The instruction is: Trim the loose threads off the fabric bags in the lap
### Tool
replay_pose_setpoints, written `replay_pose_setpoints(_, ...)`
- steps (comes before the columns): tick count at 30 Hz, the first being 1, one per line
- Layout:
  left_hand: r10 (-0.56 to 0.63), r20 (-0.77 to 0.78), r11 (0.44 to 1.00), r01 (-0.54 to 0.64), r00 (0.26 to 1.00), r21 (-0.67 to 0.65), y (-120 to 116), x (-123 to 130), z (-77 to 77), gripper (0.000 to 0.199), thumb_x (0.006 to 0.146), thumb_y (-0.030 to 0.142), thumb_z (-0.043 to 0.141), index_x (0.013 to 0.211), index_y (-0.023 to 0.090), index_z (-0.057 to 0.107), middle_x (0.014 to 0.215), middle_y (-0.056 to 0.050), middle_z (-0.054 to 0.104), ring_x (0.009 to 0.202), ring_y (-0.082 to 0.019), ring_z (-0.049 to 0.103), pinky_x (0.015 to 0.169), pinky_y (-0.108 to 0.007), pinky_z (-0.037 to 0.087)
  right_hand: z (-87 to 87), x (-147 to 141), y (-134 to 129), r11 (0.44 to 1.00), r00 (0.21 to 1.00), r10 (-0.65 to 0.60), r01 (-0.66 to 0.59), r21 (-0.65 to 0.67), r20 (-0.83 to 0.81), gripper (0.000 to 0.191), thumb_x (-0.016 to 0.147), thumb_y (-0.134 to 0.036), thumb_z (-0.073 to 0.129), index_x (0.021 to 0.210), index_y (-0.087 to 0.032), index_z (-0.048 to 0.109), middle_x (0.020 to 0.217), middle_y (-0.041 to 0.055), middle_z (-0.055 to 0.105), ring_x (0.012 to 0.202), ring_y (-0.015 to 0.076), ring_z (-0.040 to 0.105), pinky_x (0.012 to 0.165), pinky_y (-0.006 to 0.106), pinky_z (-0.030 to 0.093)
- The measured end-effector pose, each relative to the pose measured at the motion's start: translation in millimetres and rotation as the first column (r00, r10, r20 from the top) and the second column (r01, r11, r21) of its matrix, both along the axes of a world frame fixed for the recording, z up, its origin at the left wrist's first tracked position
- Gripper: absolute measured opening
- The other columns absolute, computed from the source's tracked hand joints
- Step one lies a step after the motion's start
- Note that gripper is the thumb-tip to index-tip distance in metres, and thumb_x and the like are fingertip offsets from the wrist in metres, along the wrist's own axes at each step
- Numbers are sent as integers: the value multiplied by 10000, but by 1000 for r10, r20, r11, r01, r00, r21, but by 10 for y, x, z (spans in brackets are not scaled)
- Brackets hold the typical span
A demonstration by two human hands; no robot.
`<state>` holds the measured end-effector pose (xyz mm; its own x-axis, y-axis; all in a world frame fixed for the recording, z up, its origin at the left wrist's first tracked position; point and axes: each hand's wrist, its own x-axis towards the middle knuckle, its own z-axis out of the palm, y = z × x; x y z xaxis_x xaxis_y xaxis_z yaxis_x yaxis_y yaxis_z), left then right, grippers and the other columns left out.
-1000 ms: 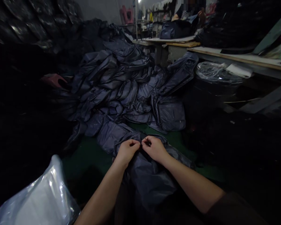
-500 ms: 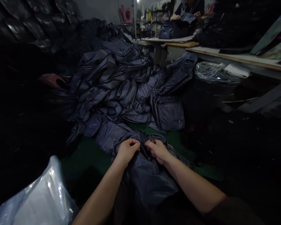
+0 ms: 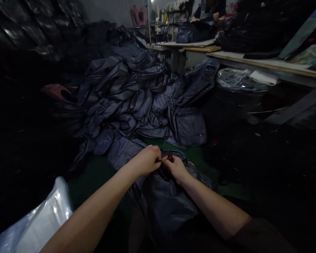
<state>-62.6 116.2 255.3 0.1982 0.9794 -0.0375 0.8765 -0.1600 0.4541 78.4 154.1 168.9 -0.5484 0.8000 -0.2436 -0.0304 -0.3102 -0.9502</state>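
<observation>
A dark grey-blue bag (image 3: pixel 168 203) of thin shiny cloth lies across my lap, its top edge crumpled under my fingers. Over that edge my left hand (image 3: pixel 149 160) is closed, the back of the hand up. Its fingertips come close to my right hand, and what they pinch is hidden. My right hand (image 3: pixel 176 168) is also closed, with a small dark tool (image 3: pixel 170 155) sticking up from its fingers; its kind is too dim to tell. Both hands rest against the bag.
A big heap of similar bags (image 3: pixel 137 84) covers the floor ahead. Clear plastic wrap (image 3: pixel 39 218) lies at lower left, and a pink stool (image 3: pixel 58 92) beyond it. Work tables (image 3: pixel 265 61) stand at right, where another person (image 3: pixel 209 14) handles a dark bag.
My left hand has moved right and turned over, its fingers now close to the right hand's. My right hand stays nearly in place. The other person's hands have shifted.
</observation>
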Motion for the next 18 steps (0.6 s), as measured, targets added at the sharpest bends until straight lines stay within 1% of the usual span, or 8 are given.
replay_pose_setpoints(2,-21,-22,999,20,1000,-41,74,-27,26,104,687,165,548,631,188,631,780,-66,604,791,-202,535,709,-281,386,15,-6,16,999,1000,3,-3,48,6,167,664,-322,623,691,-165,572,566,-45,490,512,101,413,496,221,317)
replay_pose_setpoints(4,-42,-25,997,40,999,-73,128,-55,55,124,702,168,533,633,195,633,731,-47,591,727,-183,530,655,-265,370,28,-2,31,996,1000,-4,2,86,22,158,677,-315,624,705,-170,569,584,-42,500,540,109,435,522,223,340)
replay_pose_setpoints(6,-67,-21,993,64,998,-104,162,-85,84,126,710,170,528,649,204,634,717,-27,582,682,-162,523,617,-248,354,27,18,36,994,998,-21,16,106,51,166,701,-326,620,759,-180,567,628,-35,524,584,119,465,547,223,362)
replay_pose_setpoints(8,-87,-11,988,85,996,-126,180,-116,99,111,711,176,536,658,209,629,712,-13,574,656,-150,516,597,-238,344,8,52,24,995,995,-26,17,93,92,205,737,-367,600,836,-193,553,662,-27,544,605,129,486,539,224,375)
replay_pose_setpoints(10,-101,5,986,100,995,-137,189,-146,91,91,714,192,548,669,211,625,720,-8,573,655,-146,515,595,-233,344,-23,96,-3,999,991,2,-9,50,134,244,776,-419,557,876,-198,533,662,-17,558,573,133,490,499,228,376)
replay_pose_setpoints(12,-107,26,984,110,994,-138,194,-176,62,76,720,209,556,679,210,619,734,-8,575,671,-147,518,603,-230,349,-52,135,-38,999,986,46,-47,4,160,255,800,-443,521,857,-195,526,642,-12,560,529,129,480,468,230,369)
replay_pose_setpoints(14,-111,47,984,116,993,-137,198,-203,25,75,731,229,557,684,208,612,748,-10,575,693,-148,519,615,-226,355,-69,162,-73,997,983,80,-79,-17,167,238,791,-429,539,822,-192,538,648,-15,556,533,122,478,479,229,375)
replay_pose_setpoints(18,-116,73,982,126,991,-141,209,-238,-26,90,750,260,555,702,201,604,756,-6,566,709,-144,513,627,-224,361,-79,161,-126,992,986,127,-128,10,107,222,731,-394,627,796,-189,569,689,-31,535,585,109,468,545,224,388)
